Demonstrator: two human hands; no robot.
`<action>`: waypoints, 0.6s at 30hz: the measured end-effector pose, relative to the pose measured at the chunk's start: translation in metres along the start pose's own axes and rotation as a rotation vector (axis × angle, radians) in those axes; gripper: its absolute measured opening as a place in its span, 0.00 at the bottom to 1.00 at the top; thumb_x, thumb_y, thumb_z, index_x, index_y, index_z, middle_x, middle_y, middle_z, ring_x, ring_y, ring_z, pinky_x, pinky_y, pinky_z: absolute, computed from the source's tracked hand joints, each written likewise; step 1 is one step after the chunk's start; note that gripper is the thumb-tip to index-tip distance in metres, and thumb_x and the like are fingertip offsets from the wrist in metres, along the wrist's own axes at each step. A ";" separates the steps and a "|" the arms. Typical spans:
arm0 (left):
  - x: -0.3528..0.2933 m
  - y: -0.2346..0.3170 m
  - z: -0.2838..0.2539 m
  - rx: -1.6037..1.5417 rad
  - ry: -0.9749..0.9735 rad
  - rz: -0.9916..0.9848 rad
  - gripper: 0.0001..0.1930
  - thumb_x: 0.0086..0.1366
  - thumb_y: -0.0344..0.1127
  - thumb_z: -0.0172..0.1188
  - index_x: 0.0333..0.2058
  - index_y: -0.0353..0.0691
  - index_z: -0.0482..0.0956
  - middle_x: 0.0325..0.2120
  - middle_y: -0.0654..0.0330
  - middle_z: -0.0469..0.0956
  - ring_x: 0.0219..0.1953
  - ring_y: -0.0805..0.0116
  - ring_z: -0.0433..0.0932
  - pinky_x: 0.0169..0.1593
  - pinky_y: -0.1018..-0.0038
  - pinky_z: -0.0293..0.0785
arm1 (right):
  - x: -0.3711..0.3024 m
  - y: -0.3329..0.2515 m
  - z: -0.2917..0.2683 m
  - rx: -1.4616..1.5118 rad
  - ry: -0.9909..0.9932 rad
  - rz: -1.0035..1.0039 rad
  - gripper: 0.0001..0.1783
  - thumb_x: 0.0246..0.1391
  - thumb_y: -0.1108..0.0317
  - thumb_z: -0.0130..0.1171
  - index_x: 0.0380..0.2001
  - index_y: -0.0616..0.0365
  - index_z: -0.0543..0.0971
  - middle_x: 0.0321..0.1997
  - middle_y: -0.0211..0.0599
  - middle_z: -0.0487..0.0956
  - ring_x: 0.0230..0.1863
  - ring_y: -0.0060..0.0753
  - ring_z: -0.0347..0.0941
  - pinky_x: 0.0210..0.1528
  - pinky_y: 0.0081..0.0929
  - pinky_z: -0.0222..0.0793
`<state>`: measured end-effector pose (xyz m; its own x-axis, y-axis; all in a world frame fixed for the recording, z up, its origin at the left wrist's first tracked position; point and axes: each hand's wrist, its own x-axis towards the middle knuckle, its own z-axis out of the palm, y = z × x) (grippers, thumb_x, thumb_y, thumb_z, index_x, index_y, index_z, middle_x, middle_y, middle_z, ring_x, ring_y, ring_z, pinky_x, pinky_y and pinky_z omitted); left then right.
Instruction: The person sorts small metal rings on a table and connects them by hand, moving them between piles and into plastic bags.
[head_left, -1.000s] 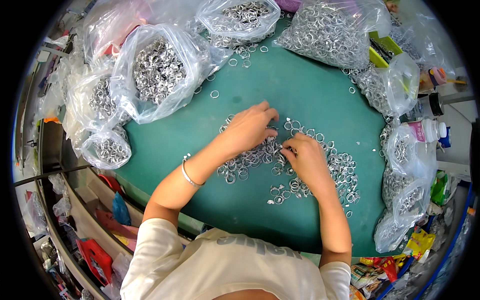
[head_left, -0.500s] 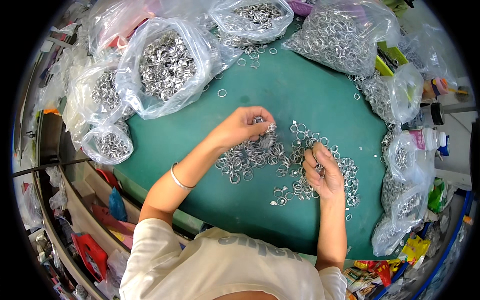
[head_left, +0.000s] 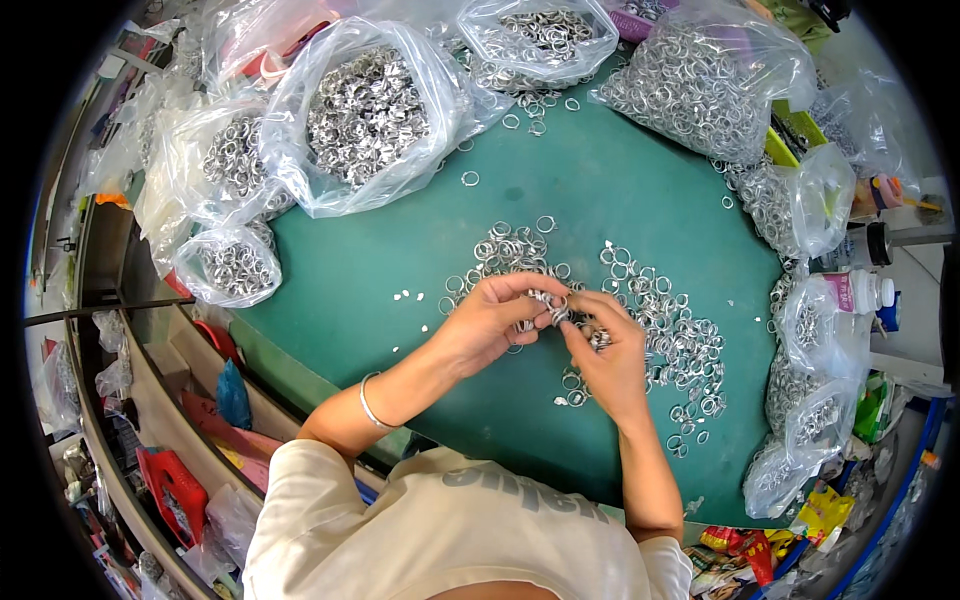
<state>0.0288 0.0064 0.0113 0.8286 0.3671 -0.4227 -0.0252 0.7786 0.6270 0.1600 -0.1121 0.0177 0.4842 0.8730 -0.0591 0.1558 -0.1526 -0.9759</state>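
Frame centre: left hand [head_left: 490, 325] and right hand [head_left: 608, 350] are pinching small rings [head_left: 553, 310] together, fingers closed, above the ring pile [head_left: 670, 330].

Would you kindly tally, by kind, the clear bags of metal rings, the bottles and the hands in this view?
Clear bags of rings, at least partly visible: 9, such as the largest bag and the small bag.
Bottles at the right edge: 2, a dark-capped bottle and a white bottle.
Hands: 2, left hand and right hand, meeting over the loose rings.
Total: 13.
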 end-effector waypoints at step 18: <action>-0.028 -0.015 0.006 1.030 0.117 0.869 0.12 0.52 0.17 0.58 0.37 0.34 0.77 0.36 0.55 0.78 0.38 0.60 0.79 0.38 0.71 0.75 | -0.019 -0.024 -0.003 0.316 0.078 0.240 0.05 0.55 0.78 0.55 0.35 0.64 0.76 0.28 0.34 0.78 0.18 0.17 0.68 0.16 0.13 0.57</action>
<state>0.0096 -0.0187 0.0171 0.7059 0.6229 0.3372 -0.0421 -0.4383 0.8978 0.1496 -0.1262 0.0432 0.5401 0.7904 -0.2892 -0.2365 -0.1872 -0.9534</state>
